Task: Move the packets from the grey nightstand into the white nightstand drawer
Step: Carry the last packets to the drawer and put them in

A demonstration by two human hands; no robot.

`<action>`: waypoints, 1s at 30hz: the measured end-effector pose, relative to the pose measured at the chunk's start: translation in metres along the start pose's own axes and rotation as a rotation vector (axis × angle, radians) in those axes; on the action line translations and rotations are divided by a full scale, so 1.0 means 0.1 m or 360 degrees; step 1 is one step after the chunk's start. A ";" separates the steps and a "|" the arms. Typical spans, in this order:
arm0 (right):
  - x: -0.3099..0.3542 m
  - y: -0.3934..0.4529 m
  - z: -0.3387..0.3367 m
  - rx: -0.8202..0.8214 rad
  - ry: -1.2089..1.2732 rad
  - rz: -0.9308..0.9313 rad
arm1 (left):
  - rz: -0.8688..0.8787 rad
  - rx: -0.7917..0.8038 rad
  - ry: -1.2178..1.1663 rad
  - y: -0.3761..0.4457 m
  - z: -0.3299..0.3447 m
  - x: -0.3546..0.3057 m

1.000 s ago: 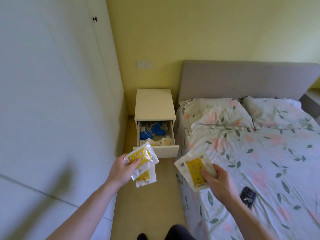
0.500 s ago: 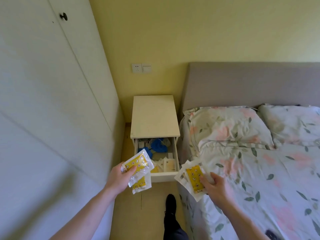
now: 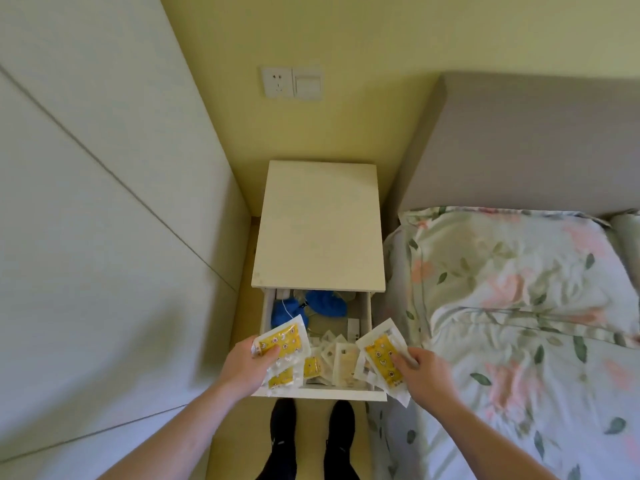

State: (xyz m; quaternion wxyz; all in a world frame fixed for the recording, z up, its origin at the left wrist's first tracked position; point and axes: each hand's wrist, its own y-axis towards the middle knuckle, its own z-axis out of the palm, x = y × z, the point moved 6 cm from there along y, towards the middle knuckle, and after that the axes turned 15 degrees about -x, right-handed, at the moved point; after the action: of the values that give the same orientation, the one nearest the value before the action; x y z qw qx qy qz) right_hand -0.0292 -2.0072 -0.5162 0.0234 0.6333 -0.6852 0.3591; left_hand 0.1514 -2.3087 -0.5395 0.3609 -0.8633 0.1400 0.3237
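Observation:
The white nightstand [image 3: 318, 223] stands against the yellow wall with its top drawer [image 3: 322, 394] pulled out. My left hand [image 3: 244, 363] holds a bunch of clear packets with yellow inserts [image 3: 284, 342] over the drawer's left front corner. My right hand [image 3: 424, 370] pinches another stack of the same yellow packets [image 3: 379, 353] over the drawer's right front corner. Inside the drawer lie pale packets [image 3: 341, 355], a yellow one [image 3: 311, 365], blue items [image 3: 325, 304] and a white cable. The grey nightstand is out of view.
White wardrobe doors [image 3: 86, 202] wall off the left side. A bed with floral bedding and a pillow [image 3: 512, 271] fills the right, under a grey headboard [image 3: 536, 147]. My feet in black shoes [image 3: 311, 431] stand on the narrow floor strip before the drawer.
I have walked up to the white nightstand. Both hands, still holding their packets, now hover over the open drawer's front corners instead of short of it.

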 end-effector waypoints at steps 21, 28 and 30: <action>-0.35 1.40 2.59 0.0637 -0.1616 -0.0972 | 0.0224 0.0099 0.0621 1.79 1.20 1.39; -0.39 1.33 2.61 0.0589 -0.1464 -0.0973 | 0.0247 0.0103 0.0973 1.84 1.25 1.50; -0.38 1.32 2.54 0.0513 -0.1389 -0.0940 | 0.0294 0.0072 0.1093 1.83 1.27 1.49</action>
State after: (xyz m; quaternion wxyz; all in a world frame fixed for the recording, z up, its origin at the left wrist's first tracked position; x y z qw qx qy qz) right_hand -0.0312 -2.1152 -0.7844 -0.2603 0.8843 -0.3608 0.1416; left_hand 0.1185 -2.3476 -0.8027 0.2810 -0.8974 0.3376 0.0426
